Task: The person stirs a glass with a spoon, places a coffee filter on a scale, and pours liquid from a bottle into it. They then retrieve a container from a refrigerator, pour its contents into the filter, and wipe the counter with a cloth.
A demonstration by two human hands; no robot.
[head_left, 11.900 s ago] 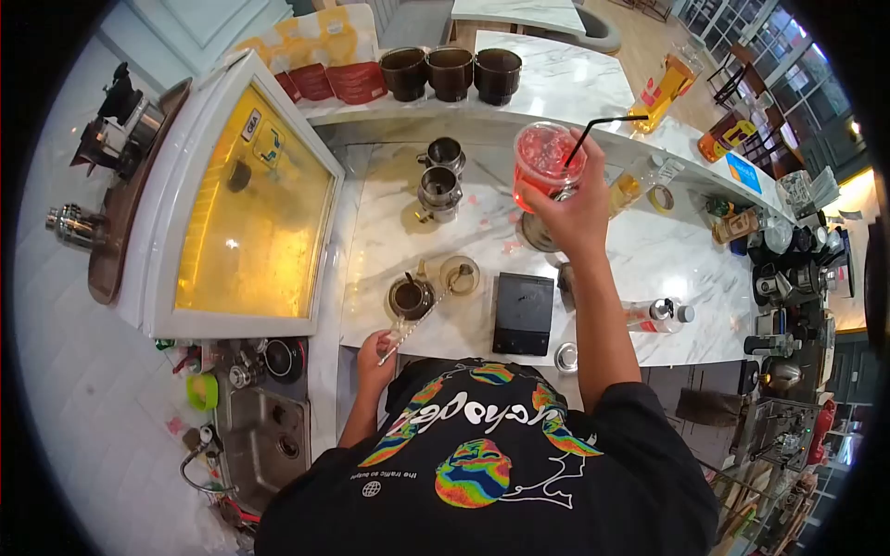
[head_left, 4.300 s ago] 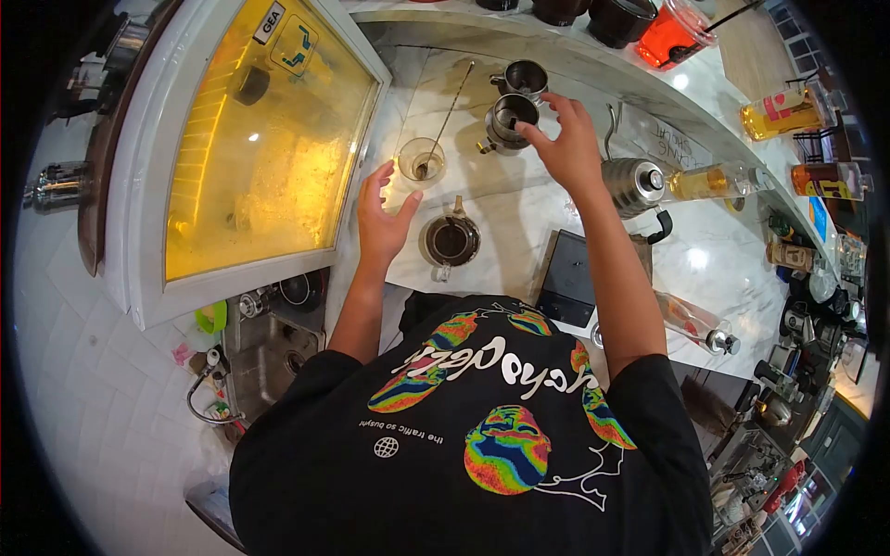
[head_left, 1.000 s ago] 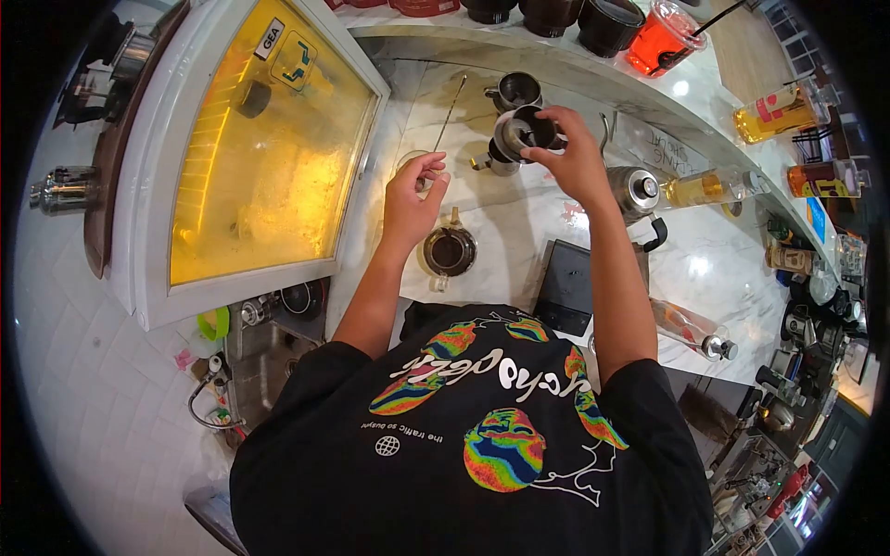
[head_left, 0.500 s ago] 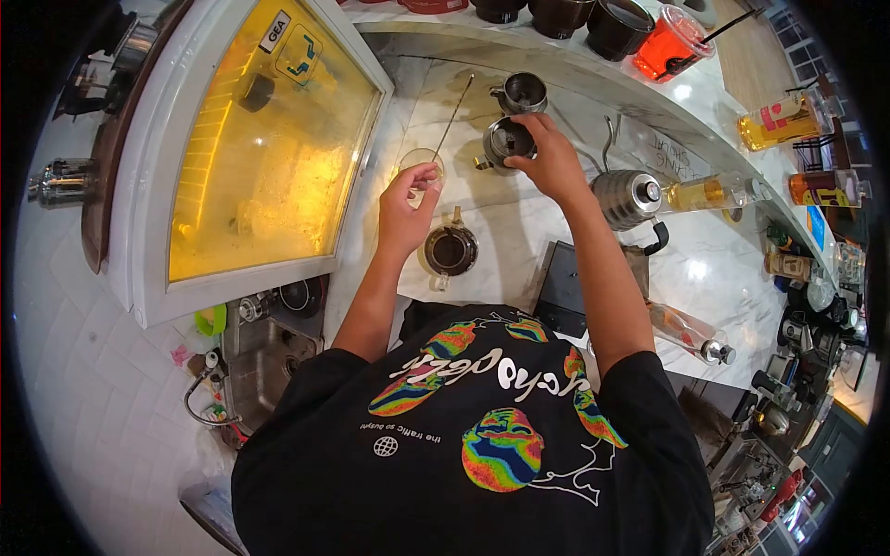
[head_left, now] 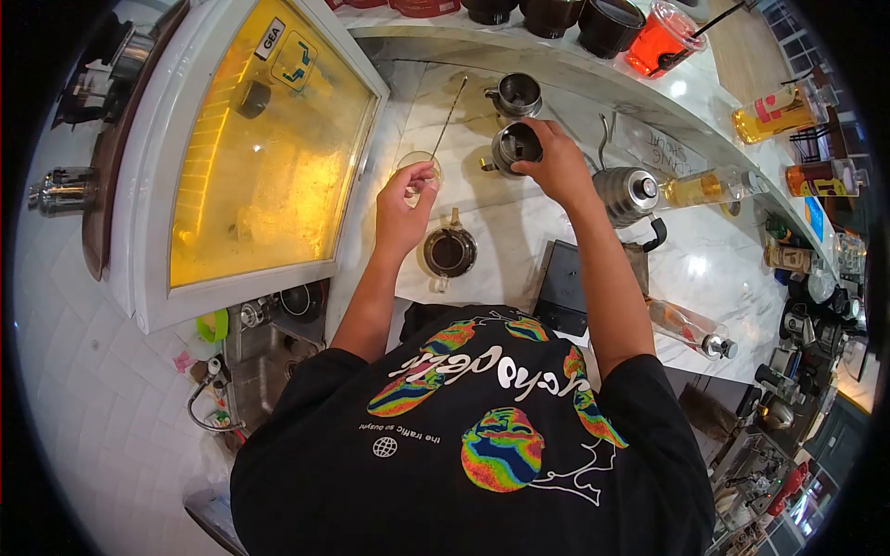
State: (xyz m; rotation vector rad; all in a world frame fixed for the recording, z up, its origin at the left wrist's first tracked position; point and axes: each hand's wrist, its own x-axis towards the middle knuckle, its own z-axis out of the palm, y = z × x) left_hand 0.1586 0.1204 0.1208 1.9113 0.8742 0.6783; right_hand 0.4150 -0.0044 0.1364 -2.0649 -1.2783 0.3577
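Note:
My left hand (head_left: 405, 206) has its fingers curled at the rim of a small clear glass (head_left: 413, 159), which they partly cover. A long thin bar spoon (head_left: 451, 116) leans up out of that glass. My right hand (head_left: 559, 165) grips a dark metal cup (head_left: 505, 148) with a side handle, thumb and fingers at its rim. Just beyond it stands a similar metal cup (head_left: 518, 94). Closer to me, a glass server (head_left: 451, 251) with dark contents sits on the marble counter (head_left: 491, 264).
A gooseneck kettle (head_left: 626, 196) stands right of my right forearm, near a bottle of yellow liquid (head_left: 709, 188). A dark flat device (head_left: 562, 289) lies nearer me. At left is a yellow-lit glass-door fridge (head_left: 269, 157); a raised ledge (head_left: 547, 57) holds cups and a red drink (head_left: 660, 42).
My right hand and its metal cup have shifted slightly toward me and to the right. The left hand stays at the glass.

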